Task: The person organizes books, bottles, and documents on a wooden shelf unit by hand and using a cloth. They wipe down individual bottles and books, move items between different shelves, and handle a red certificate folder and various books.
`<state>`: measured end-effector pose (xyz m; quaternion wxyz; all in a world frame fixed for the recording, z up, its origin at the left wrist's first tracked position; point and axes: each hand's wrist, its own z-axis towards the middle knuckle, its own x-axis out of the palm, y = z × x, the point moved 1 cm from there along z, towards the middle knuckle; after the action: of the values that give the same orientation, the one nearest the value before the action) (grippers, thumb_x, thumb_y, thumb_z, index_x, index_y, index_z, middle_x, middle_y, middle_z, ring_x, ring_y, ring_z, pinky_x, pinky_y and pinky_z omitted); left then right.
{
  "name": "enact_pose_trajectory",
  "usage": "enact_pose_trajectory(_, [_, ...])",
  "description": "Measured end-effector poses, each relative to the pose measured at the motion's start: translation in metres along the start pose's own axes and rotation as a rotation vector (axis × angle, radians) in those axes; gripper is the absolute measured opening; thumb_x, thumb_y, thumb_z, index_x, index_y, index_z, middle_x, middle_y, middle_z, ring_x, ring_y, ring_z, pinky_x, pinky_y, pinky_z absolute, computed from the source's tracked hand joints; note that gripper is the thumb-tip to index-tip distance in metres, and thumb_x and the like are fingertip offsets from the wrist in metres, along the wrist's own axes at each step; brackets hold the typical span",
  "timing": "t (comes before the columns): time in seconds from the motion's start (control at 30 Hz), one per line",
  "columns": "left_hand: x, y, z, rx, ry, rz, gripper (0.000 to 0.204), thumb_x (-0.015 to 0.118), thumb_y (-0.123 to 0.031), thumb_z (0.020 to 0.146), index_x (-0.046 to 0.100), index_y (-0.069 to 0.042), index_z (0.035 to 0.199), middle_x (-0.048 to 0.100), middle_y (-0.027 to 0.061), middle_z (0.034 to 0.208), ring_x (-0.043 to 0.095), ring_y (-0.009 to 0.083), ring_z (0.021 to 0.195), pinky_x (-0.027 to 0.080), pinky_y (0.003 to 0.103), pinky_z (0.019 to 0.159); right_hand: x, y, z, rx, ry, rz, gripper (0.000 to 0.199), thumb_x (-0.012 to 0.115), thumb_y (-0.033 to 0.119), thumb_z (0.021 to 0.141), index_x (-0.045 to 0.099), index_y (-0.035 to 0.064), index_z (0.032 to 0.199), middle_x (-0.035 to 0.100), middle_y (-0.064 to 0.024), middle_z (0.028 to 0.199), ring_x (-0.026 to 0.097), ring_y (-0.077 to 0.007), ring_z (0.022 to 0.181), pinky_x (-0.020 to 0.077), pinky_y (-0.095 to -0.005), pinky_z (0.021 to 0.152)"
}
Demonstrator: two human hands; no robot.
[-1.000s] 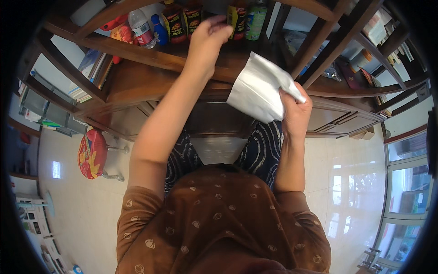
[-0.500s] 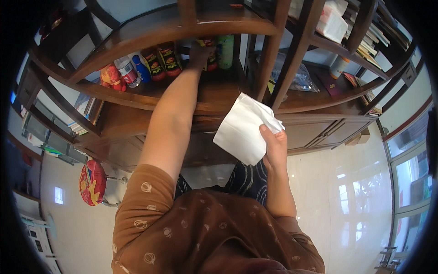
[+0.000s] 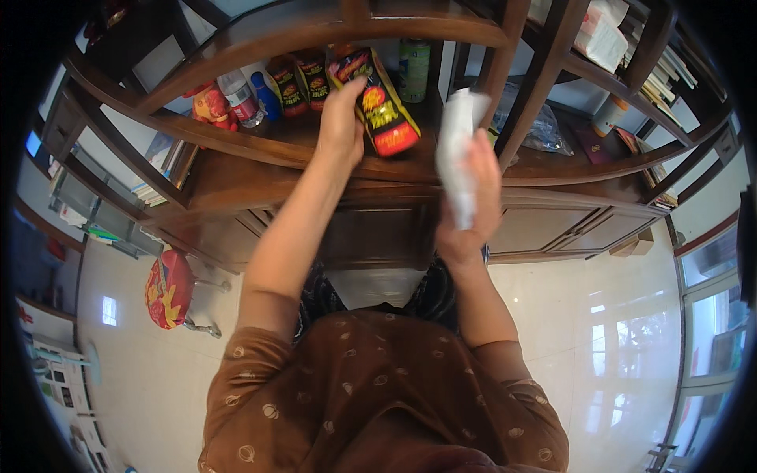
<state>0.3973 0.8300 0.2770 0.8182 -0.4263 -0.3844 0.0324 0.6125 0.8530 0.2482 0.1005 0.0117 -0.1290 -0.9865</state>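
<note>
Left hand (image 3: 341, 126) grasps a black-and-red bottle (image 3: 384, 110) at the front of the shelf (image 3: 268, 148) — tilted, presumably, to clear the rail (image 3: 434, 31) above. Right hand (image 3: 479, 185) grips a white cloth (image 3: 456, 150) near the shelf's right end.

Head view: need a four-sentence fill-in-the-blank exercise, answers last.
The left hand holds the dark bottle, the ____ hand the cloth.
The cloth is ____.
On the shelf, the clear bottle stands to the ____ of the green can.
The seat of the stool is mostly ____.

Missing words: right; white; left; red.
</note>
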Motion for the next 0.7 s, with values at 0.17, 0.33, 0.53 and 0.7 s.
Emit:
enact_pose_trajectory(0.17, [-0.031,0.016,-0.068,-0.23,0.091,-0.231,0.041,0.055,-0.035,0.101,0.051,-0.004,0.127,0.064,0.0103,0.114,0.066,0.0199,0.098,0.055,0.034,0.085,0.038,0.029,-0.027,0.006,0.489,0.048,0.059,0.071,0.005,0.074,0.064,0.0225,0.13,0.038,-0.0141,0.154,0.03,-0.0494,0.141,0.0306,-0.0567,0.11])
enact_pose_trajectory(0.33, [-0.016,-0.004,-0.124,-0.039,0.145,0.1,0.055,0.054,-0.033,0.101,0.038,-0.004,0.146,0.053,0.0111,0.138,0.055,0.0223,0.125,0.047,0.035,0.103,0.041,0.043,-0.017,0.14,0.572,0.162,0.072,0.067,-0.007,0.074,0.055,0.021,0.139,0.026,-0.0206,0.158,0.022,-0.0535,0.143,0.0338,-0.0532,0.111])
enact_pose_trajectory(0.53, [-0.017,-0.023,-0.131,-0.053,0.104,0.13,0.059,0.053,-0.04,0.101,0.04,-0.004,0.145,0.054,0.009,0.137,0.054,0.0192,0.124,0.045,0.034,0.103,0.055,0.052,0.0,0.1,0.587,0.23,0.077,0.065,-0.01,0.079,0.046,0.0209,0.147,0.012,-0.0231,0.162,0.021,-0.0521,0.144,0.0334,-0.0476,0.112])
enact_pose_trajectory(0.7, [-0.013,-0.025,-0.14,-0.042,0.098,-0.001,0.059,0.041,-0.049,0.105,0.036,-0.006,0.145,0.051,0.0097,0.138,0.055,0.0194,0.121,0.045,0.033,0.102,0.065,0.039,0.0,0.682,0.503,0.62,0.044,0.053,0.012,0.099,0.045,0.0014,0.142,0.044,-0.0236,0.142,0.048,-0.0307,0.129,0.0394,-0.0365,0.104])
